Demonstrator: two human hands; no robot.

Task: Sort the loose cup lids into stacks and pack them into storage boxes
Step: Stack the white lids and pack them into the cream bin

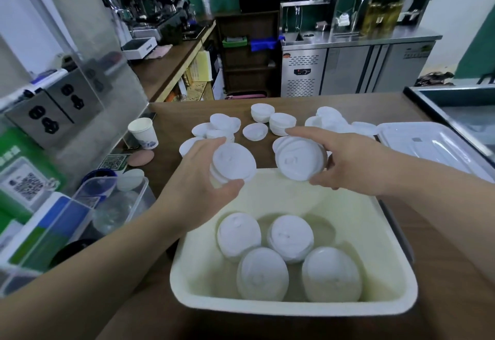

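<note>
A cream storage box (396, 267) stands open on the wooden counter right in front of me, with several stacks of white cup lids (290, 238) standing in it. My left hand (198, 181) grips a short stack of white lids (231, 164) above the box's far left rim. My right hand (345, 163) grips another lid stack (300, 161) above the far right rim. Behind them, loose white lids (255, 131) and small piles lie scattered across the counter.
A clear box lid (428, 146) lies at the right, beside a steel sink edge (450, 114). At the left are a paper cup (143, 133), a clear plastic container (107, 205) and a socket panel (53, 109). A coffee machine and steel fridge stand behind.
</note>
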